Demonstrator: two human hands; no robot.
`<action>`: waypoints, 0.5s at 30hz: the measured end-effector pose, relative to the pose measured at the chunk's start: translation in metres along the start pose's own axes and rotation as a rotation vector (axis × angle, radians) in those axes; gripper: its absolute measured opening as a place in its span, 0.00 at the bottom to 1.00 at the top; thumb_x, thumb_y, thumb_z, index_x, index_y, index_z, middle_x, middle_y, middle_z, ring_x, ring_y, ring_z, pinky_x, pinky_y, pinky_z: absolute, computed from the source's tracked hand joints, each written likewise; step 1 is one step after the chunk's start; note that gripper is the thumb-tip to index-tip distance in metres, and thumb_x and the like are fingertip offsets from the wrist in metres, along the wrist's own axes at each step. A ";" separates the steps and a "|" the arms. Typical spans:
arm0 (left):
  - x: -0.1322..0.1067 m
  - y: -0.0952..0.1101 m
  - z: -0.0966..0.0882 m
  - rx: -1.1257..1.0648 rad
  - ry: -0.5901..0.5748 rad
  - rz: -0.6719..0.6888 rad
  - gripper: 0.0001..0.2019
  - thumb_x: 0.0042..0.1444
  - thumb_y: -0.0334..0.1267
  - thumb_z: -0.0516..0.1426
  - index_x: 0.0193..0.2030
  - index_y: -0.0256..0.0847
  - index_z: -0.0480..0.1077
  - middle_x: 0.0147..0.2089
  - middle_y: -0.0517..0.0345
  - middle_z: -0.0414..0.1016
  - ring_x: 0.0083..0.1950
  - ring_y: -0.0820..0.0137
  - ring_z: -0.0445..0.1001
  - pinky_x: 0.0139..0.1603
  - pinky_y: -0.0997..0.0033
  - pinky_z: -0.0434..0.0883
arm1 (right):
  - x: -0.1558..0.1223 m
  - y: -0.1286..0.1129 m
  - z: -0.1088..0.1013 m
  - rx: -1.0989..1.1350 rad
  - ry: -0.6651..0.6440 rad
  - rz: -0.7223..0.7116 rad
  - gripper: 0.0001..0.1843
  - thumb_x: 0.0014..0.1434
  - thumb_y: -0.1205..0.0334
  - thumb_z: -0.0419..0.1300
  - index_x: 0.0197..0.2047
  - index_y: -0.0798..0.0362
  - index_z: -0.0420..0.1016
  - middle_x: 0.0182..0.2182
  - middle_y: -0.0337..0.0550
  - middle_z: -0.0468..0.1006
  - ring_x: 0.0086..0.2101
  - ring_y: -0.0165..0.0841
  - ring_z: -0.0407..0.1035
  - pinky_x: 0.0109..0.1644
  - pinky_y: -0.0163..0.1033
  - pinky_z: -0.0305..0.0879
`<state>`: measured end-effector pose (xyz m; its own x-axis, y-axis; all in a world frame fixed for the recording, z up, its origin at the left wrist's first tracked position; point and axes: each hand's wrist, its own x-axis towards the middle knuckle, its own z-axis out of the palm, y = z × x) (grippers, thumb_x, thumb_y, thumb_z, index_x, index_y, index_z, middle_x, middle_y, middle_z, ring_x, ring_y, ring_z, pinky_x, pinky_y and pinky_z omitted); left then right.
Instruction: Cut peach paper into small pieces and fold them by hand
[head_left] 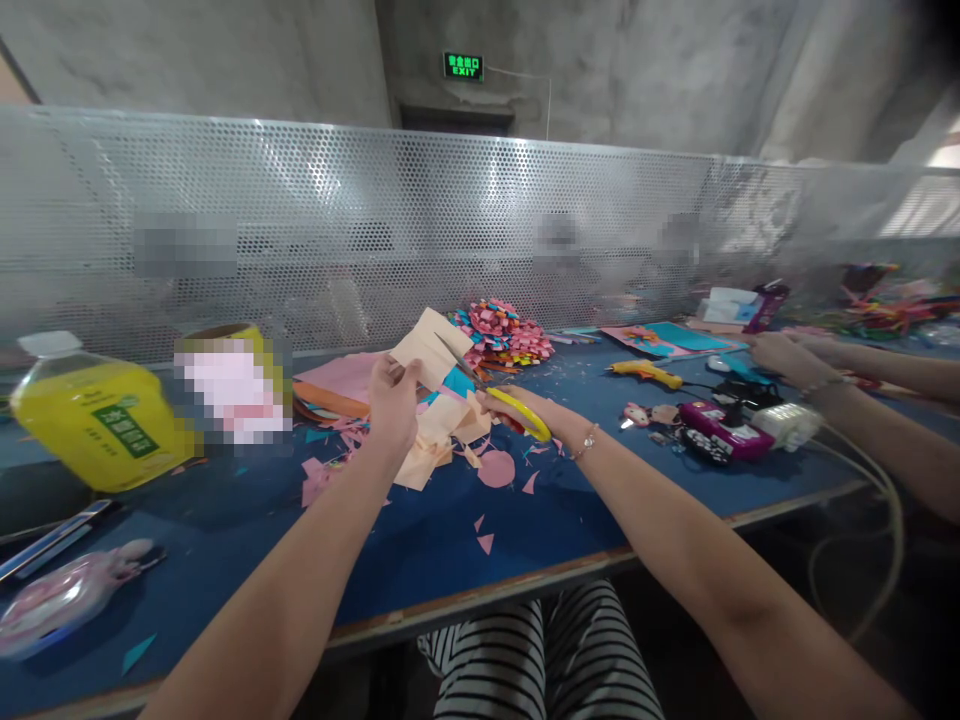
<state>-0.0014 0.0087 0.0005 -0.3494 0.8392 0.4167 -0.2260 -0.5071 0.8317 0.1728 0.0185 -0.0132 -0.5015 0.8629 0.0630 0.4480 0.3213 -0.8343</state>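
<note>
My left hand [393,400] pinches a peach paper sheet [429,350] and holds it up above the blue table [420,540]. My right hand [525,408] grips yellow-handled scissors [517,408], whose blades point up-left into the edge of that sheet. Under both hands lie peach offcuts [439,432] and pink scraps [495,468]. A stack of pink and orange paper [337,385] lies just behind my left hand.
A yellow bottle [94,420] lies at the left beside a tape roll [225,335]. A heap of folded paper pieces [501,335] sits at the back. A glue gun [645,373], a pink box [724,430] and another person's hands [787,355] are at the right. A perforated metal screen [480,230] borders the table.
</note>
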 end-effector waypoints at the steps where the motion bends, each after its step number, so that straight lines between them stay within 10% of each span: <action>1: 0.000 0.000 0.000 0.004 0.000 -0.001 0.09 0.42 0.34 0.57 0.33 0.39 0.63 0.34 0.59 0.73 0.31 0.73 0.74 0.34 0.68 0.73 | 0.000 -0.001 0.000 -0.004 0.006 0.007 0.25 0.54 0.39 0.49 0.25 0.56 0.61 0.14 0.32 0.57 0.14 0.21 0.51 0.17 0.29 0.49; 15: -0.003 0.003 0.003 0.051 -0.002 -0.031 0.09 0.43 0.34 0.57 0.33 0.39 0.62 0.31 0.61 0.72 0.29 0.74 0.72 0.32 0.69 0.72 | -0.001 -0.005 0.002 -0.055 0.025 -0.002 0.24 0.57 0.45 0.50 0.18 0.54 0.54 0.12 0.31 0.55 0.14 0.21 0.48 0.19 0.30 0.49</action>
<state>0.0013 0.0053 0.0029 -0.3408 0.8551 0.3908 -0.1898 -0.4697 0.8622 0.1702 0.0153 -0.0103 -0.4841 0.8715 0.0783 0.4878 0.3431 -0.8027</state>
